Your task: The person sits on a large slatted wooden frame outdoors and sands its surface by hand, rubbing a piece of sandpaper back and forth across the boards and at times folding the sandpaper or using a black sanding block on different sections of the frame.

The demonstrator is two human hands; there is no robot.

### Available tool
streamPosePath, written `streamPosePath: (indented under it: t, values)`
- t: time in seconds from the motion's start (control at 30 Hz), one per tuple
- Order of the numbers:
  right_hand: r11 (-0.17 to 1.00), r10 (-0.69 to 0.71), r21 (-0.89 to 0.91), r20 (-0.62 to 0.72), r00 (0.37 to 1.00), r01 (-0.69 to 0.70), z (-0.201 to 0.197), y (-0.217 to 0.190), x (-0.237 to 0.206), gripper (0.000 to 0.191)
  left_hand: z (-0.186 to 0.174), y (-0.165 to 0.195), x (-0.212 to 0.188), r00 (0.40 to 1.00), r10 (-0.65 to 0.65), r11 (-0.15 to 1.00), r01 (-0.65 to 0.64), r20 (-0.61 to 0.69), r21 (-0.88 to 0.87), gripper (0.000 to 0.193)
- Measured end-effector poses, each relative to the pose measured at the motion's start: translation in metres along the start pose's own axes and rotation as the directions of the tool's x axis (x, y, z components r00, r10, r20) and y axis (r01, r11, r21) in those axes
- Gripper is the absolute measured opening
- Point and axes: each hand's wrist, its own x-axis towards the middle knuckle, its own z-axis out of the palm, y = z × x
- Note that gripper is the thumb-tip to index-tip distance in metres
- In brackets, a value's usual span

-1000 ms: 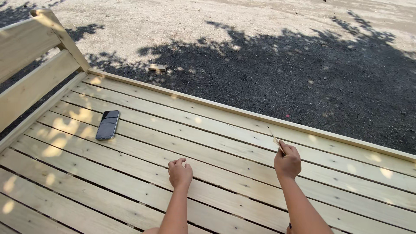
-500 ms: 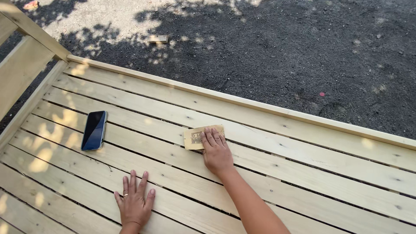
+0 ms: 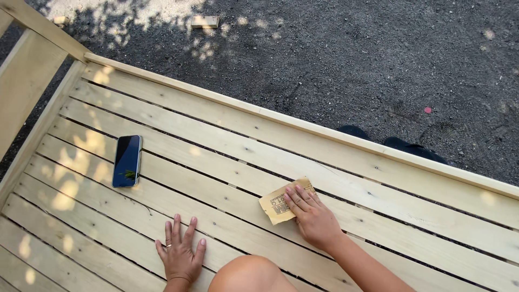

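The right hand (image 3: 314, 219) lies flat with its fingers pressed together on a sheet of sandpaper (image 3: 281, 202), a tan, roughly square piece with a slightly curled corner and dark print on its back. The sheet rests on a slatted wooden deck (image 3: 227, 135) of pale, unfinished planks, smooth-grained, with narrow dark gaps between the slats and small screw heads along them. It sits near the middle of the deck, on the slats a few rows in from the far edge.

The left hand (image 3: 180, 253) is spread, palm down and fingers fanned, on a nearer slat, well apart from the sandpaper; a ring shows on one finger. A bare knee (image 3: 251, 274) rises between the two forearms at the bottom edge.

A dark smartphone (image 3: 127, 160), glossy and rectangular with rounded corners, lies flat on the slats to the left, well apart from both hands. Bare slats stretch between it and the sandpaper.

A raised rail (image 3: 303, 127) trims the far edge of the deck; beyond it lies coarse dark gravel (image 3: 351, 54) with a small wood offcut (image 3: 205, 21) on it. A slanted wooden side frame (image 3: 27, 70) bounds the left.
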Motion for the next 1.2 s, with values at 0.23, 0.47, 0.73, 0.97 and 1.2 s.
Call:
streamPosePath:
  t: [0.23,0.47,0.73,0.97,1.2]
  values:
    - [1.000,0.006,-0.002,-0.153,0.988,-0.006,0.057,-0.061,0.125,0.054,0.014,-0.007,0.007,1.000,-0.025,0.999,0.025,0.003,0.033,0.071]
    - [0.997,0.042,-0.061,-0.063,0.997,-0.045,0.047,-0.049,0.075,0.062,0.002,0.001,0.006,0.998,-0.037,0.999,0.037,0.046,0.003,0.069]
    - [0.965,0.225,-0.121,-0.062,0.972,-0.231,0.021,-0.011,-0.060,0.069,-0.022,0.015,0.019,0.963,-0.145,0.989,0.131,0.229,0.074,0.067]
    - [0.963,0.214,-0.145,-0.102,0.971,-0.227,0.024,-0.019,-0.053,0.068,0.001,0.092,0.137,0.974,-0.204,0.951,0.221,0.095,-0.217,0.070]
    - [0.992,0.084,-0.085,-0.113,0.990,-0.093,0.038,-0.036,0.037,0.065,0.014,0.129,0.155,0.963,-0.256,0.963,0.261,0.087,-0.059,0.075]
